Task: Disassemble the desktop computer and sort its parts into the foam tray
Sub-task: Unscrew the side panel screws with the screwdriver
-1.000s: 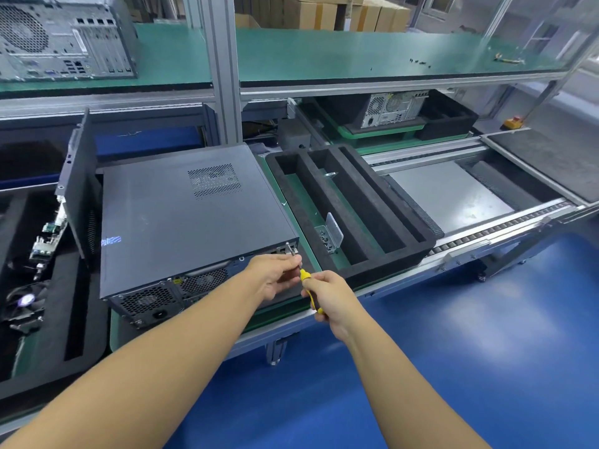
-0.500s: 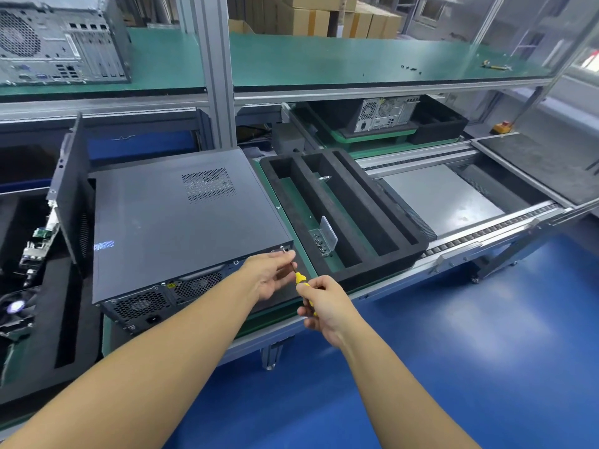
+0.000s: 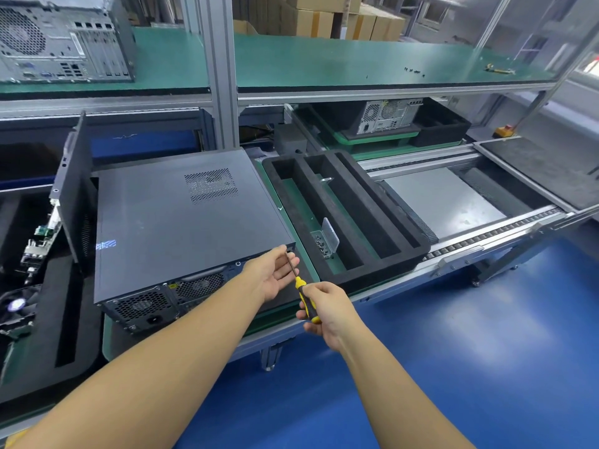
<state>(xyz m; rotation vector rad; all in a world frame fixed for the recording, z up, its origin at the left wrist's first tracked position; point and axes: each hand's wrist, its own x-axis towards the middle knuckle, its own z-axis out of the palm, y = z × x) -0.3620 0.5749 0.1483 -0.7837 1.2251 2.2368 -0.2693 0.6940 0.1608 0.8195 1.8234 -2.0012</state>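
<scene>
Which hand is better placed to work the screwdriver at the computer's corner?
Right. The right hand grips the screwdriver, tip at the computer corner; the left hand lies open beside its shaft.

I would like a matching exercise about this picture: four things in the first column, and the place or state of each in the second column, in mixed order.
1. screwdriver
2. desktop computer
3. screw box
4. left hand

a. in a foam tray compartment, lid raised
b. fingers relaxed, at the computer's rear corner
c. gripped by the right hand
d. lies flat, left of the foam tray

Pairs: 1-c, 2-d, 3-a, 4-b.
</scene>
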